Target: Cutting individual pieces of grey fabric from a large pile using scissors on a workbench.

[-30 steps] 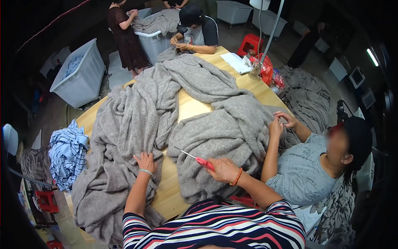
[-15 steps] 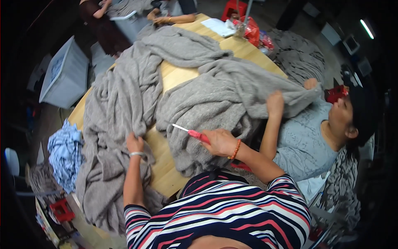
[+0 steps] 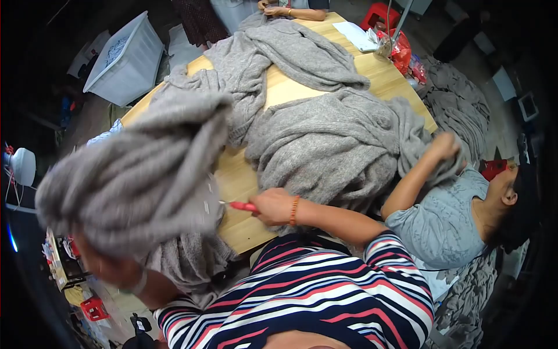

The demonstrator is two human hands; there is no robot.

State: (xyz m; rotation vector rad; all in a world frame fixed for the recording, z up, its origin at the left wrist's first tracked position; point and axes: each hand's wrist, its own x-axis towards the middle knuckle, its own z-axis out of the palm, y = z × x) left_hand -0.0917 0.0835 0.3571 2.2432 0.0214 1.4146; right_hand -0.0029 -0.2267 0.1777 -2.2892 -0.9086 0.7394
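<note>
My right hand [image 3: 274,207] grips red-handled scissors [image 3: 243,206] over the wooden table [image 3: 290,88], next to a pile of grey knitted garments [image 3: 337,145]. My left arm has swung a grey knitted garment [image 3: 139,168] up and to the left, blurred by motion. My left hand [image 3: 110,269] is under that raised cloth, mostly hidden and blurred, gripping it. More grey knitwear [image 3: 273,52] is spread across the far half of the table.
A person in a grey shirt [image 3: 447,215] sits at my right, an arm reaching into the pile. Another person's hands [image 3: 279,9] work at the table's far end. A white plastic bin [image 3: 125,58] stands far left. Red bags [image 3: 401,49] sit far right.
My left hand has lifted the grey garment off the table's left side and swung it up toward me. My right hand keeps the scissors, shifted slightly nearer.
</note>
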